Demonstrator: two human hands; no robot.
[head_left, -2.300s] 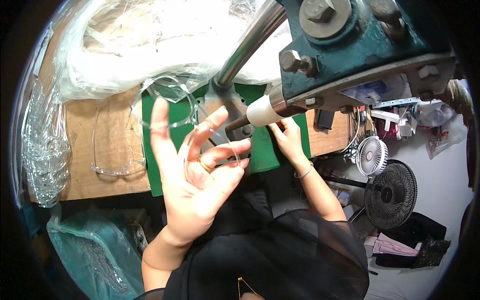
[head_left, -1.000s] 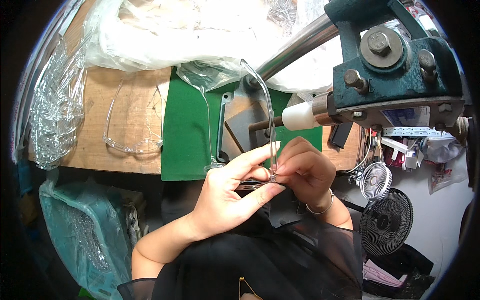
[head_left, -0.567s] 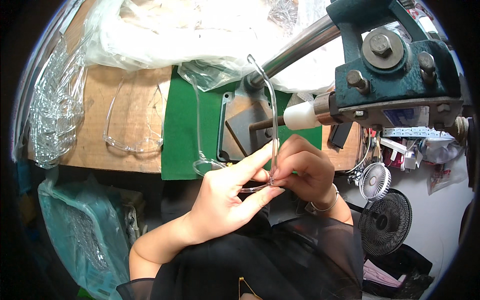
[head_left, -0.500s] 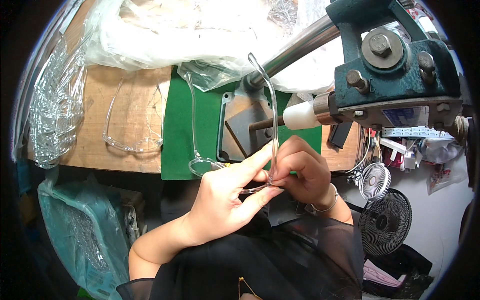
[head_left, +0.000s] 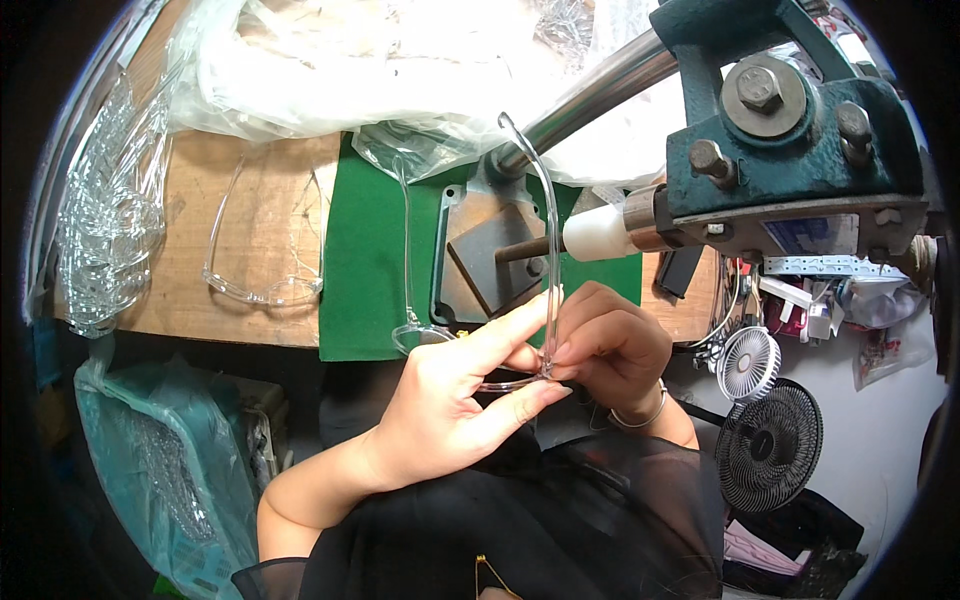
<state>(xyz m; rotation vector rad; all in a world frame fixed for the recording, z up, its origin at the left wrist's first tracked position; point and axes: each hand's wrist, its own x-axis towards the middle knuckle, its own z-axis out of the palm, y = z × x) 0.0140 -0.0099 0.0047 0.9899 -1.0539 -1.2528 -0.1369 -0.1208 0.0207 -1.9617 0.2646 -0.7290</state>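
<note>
A clear plastic eyeglass frame is held in front of my chest, its two temples pointing away from me over the green mat. My left hand is closed round its front, thumb and fingers gripping the rim beside the right-hand corner and covering much of the front. Fingertips of my right hand pinch the same corner, where the right temple meets the front. Whether a small part sits between those fingertips is hidden. The left temple and part of the left rim show beyond my left hand.
A dark green press with a white-collared rod stands at the right, above a metal plate. Another clear eyeglass frame lies on the wooden table. Clear frames are heaped far left. A teal basket and two fans flank me.
The eyeglass frame has turned slightly, its left temple shifting right and a little lower. My right hand has moved slightly right and down. Both hands keep their hold.
</note>
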